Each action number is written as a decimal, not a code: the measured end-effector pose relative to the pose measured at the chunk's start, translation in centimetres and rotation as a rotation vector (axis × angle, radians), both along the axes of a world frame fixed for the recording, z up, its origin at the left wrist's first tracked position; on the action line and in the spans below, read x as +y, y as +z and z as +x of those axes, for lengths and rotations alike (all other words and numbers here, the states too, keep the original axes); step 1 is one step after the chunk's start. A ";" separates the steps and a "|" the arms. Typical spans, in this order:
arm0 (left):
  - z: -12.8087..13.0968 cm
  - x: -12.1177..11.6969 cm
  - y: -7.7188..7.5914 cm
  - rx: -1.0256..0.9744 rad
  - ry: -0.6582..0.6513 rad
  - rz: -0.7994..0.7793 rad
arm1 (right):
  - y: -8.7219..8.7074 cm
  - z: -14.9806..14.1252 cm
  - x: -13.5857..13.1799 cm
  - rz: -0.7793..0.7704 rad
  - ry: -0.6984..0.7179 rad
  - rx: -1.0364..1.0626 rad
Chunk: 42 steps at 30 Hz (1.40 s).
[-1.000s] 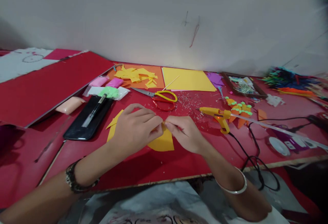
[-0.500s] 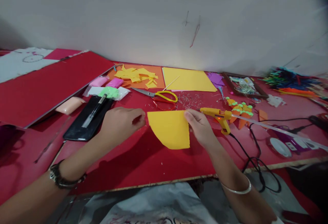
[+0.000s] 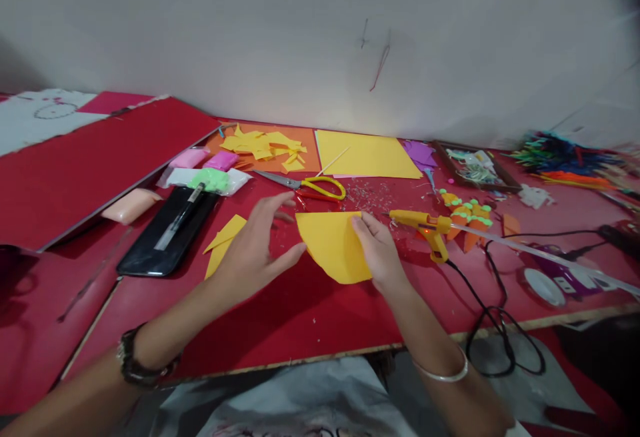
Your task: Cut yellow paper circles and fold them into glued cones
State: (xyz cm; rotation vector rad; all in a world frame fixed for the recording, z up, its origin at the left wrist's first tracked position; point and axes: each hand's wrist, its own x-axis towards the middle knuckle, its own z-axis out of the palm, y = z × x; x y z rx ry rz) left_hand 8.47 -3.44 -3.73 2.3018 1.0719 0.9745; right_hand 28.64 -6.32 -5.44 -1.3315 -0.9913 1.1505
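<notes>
A yellow paper piece [image 3: 334, 247], straight along its top and curved at the lower left, is held up over the red table. My right hand [image 3: 380, 250] pinches its right side between thumb and fingers. To its left, my left hand [image 3: 257, 243] is open, thumb and fingers apart around the paper's left corner; I cannot tell whether it touches. Beside and partly behind that hand lie yellow paper offcuts [image 3: 227, 237]. Beyond the held paper rest yellow-and-red-handled scissors [image 3: 320, 188], and a yellow glue gun [image 3: 425, 227] with a long glue stick sits to the right.
A black phone [image 3: 145, 253] with a pen on it lies left, near packets of coloured clay [image 3: 210, 180]. Yellow sheets [image 3: 370, 153] and an orange sheet [image 3: 313, 150] with scraps lie along the wall. Black cable [image 3: 475, 293] hangs over the table's front edge at right.
My left hand has opened and shifted toward the held paper. Yellow offcuts now show beside it. My right hand and the paper have moved slightly, the paper turning a little.
</notes>
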 end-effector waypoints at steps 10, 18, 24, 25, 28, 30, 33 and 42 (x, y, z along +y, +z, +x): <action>-0.5 1.2 0.0 0.545 -0.259 0.835 | 1.0 -0.9 0.2 -0.060 0.094 -0.027; -0.1 1.6 -0.1 0.452 -0.322 0.611 | 1.3 -1.1 0.2 -0.139 0.111 0.171; 0.5 0.3 0.1 0.526 -0.312 0.534 | 0.7 -1.4 0.1 -0.106 0.136 0.149; 0.5 0.1 0.1 0.528 -0.299 0.522 | 0.7 -1.4 0.0 -0.113 0.151 0.158; 0.5 0.1 0.1 0.473 -0.297 0.510 | 0.4 -1.3 -0.3 -0.118 0.202 0.183; 0.4 0.3 -0.1 0.408 -0.279 0.501 | 0.3 -1.3 -0.5 -0.087 0.216 0.185; 0.4 0.4 -0.4 0.311 -0.163 0.421 | 0.2 -1.3 -0.8 0.027 0.325 0.223; 0.7 -0.4 -0.3 0.201 -0.162 0.007 | 0.2 -2.6 -1.4 0.115 0.342 0.120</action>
